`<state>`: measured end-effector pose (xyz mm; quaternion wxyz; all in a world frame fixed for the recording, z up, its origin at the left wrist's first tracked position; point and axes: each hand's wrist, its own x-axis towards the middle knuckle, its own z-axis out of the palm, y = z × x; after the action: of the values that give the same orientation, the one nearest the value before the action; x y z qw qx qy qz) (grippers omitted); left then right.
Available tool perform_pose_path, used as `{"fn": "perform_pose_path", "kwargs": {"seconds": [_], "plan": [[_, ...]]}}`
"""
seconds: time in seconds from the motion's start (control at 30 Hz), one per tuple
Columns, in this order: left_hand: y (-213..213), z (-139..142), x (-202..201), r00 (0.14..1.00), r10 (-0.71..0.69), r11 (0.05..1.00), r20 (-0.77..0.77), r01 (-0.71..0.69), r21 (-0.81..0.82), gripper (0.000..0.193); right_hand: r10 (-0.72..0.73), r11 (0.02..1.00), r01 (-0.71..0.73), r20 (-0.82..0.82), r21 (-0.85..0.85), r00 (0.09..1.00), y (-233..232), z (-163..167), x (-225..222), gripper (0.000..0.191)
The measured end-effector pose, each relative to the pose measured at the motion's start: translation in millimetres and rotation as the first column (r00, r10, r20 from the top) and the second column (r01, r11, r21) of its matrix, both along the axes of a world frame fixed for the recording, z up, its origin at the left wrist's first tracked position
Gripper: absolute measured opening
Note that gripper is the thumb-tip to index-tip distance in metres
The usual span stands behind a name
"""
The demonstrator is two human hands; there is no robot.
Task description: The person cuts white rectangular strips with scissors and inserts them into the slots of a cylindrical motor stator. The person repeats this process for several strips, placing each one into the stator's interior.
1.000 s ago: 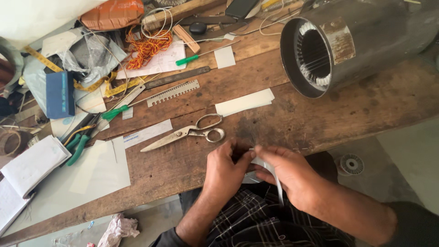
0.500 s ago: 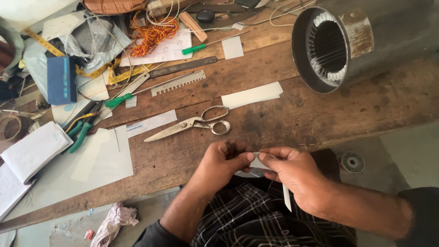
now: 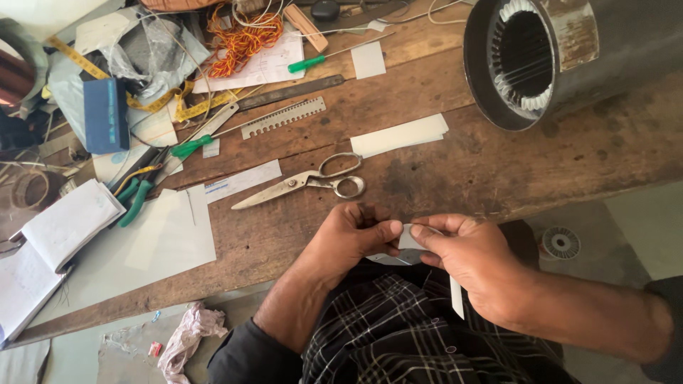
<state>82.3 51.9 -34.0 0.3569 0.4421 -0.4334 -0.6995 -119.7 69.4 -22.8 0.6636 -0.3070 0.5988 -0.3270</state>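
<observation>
Wooden workbench (image 3: 498, 171), cluttered: scissors (image 3: 306, 181) lie just above the hands, paper strips (image 3: 398, 135) nearby, motor stator housing (image 3: 569, 50) top right, yellow tape measure (image 3: 185, 107) & green-handled pliers (image 3: 139, 192) at left. Left hand (image 3: 348, 238) & right hand (image 3: 469, 259) meet over the lap below bench edge, fingertips of both pinched on a small white paper strip (image 3: 409, 238); one end hangs down.

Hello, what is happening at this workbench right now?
A person seated at a wooden workbench pinches a small white paper strip between the left hand and the right hand, just off the bench edge. Metal scissors lie unused on the bench in front of the hands. A large motor stator lies at the far right.
</observation>
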Motion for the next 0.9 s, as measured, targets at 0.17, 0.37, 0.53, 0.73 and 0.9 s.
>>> {"fn": "perform_pose_path", "kwargs": {"seconds": [0.17, 0.37, 0.53, 0.73, 0.9], "plan": [[2.9, 2.8, -12.2, 0.992, 0.060, 0.997, 0.107, -0.055, -0.052, 0.021, -0.023, 0.999, 0.024, -0.038, 0.023, 0.999, -2.0, -1.9, -0.9, 0.020], [12.3, -3.5, -24.7, 0.911, 0.189, 0.966, 0.367, -0.105, -0.237, 0.022, -0.045, 0.999, 0.045, 0.023, 0.020, 0.999, -1.2, -3.6, 2.2, 0.019], [16.7, -5.8, -37.4, 0.739, 0.413, 0.791, 0.532, -0.002, -0.611, 0.020, -0.043, 0.998, 0.042, 0.028, 0.056, 0.999, -2.8, -3.8, 2.5, 0.020], [6.5, 9.2, -16.6, 0.969, 0.080, 0.997, 0.234, -0.078, -0.015, 0.018, 0.008, 1.000, -0.008, 0.085, -0.006, 0.996, -2.5, -1.2, -6.2, 0.021], [6.4, 10.7, -15.3, 0.959, 0.029, 0.993, 0.283, 0.005, -0.116, 0.021, -0.029, 1.000, 0.029, 0.052, 0.010, 0.998, -0.8, -4.5, -4.0, 0.020]]}}
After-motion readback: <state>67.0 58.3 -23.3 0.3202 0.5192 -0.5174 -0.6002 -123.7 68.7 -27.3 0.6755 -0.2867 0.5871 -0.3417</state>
